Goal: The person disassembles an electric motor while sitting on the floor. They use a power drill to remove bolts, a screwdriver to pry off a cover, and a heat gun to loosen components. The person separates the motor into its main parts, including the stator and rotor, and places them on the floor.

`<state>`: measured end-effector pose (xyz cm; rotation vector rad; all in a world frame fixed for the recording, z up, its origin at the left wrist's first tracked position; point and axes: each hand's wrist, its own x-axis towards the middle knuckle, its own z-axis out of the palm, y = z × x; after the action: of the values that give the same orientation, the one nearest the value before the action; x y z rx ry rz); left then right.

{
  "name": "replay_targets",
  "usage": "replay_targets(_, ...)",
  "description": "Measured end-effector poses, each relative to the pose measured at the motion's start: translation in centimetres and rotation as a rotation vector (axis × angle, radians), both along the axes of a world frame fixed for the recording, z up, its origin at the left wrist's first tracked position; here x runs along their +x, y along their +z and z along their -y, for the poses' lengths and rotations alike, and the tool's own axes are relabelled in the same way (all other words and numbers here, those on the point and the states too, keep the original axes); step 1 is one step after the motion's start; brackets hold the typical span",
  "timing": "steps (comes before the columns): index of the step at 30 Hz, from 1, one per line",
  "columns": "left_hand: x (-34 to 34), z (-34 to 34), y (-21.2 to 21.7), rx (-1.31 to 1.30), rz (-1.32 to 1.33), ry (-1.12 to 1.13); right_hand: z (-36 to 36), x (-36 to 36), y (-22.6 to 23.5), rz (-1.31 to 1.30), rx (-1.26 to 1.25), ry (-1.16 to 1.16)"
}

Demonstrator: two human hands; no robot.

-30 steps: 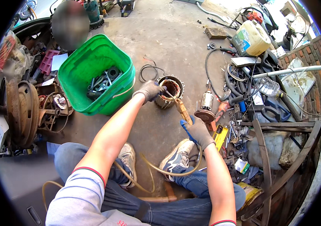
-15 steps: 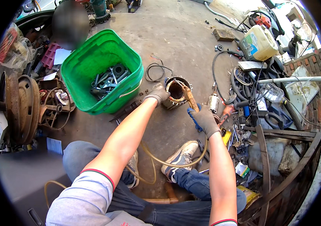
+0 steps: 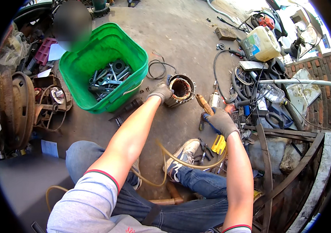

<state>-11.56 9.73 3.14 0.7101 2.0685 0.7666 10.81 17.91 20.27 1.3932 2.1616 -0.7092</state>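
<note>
A finned motor stator (image 3: 178, 101) with copper windings inside its round opening stands on the ground ahead of me. My gloved left hand (image 3: 161, 92) grips its near left rim. In my gloved right hand (image 3: 220, 121) is a brown, ribbed hose nozzle (image 3: 205, 105), its thin tip pointing toward the stator's right side, just outside the opening. From that nozzle a yellowish hose (image 3: 196, 166) loops down past my shoes and legs. A dark cable (image 3: 157, 65) curls out behind the stator.
Left of the stator stands a green bucket (image 3: 84, 93) of wrenches and metal parts. Rusty wheels (image 3: 21, 108) lie at far left. On the right are a cream jerrycan (image 3: 262, 43), tangled cables, a yellow tool case (image 3: 219, 144) and loose tools.
My right hand has drawn the nozzle right and back toward me, from over the stator's opening to beside it. The left hand stays on the rim. The view has shifted slightly.
</note>
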Motion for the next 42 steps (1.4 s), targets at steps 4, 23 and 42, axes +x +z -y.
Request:
replay_targets(4,0.5,0.2,-0.7,0.123,-0.02,-0.025,-0.3,1.2,1.1,0.025,-0.017,0.11)
replay_targets(23,-1.2,-1.4,-6.9,0.336,0.277,0.09,2.4,-2.2,2.5,-0.045,-0.179,-0.034)
replay_targets(42,-2.8,-6.0,-2.8,0.379,0.387,0.108,7.2,8.4,-17.0,-0.821,-0.451,-0.823)
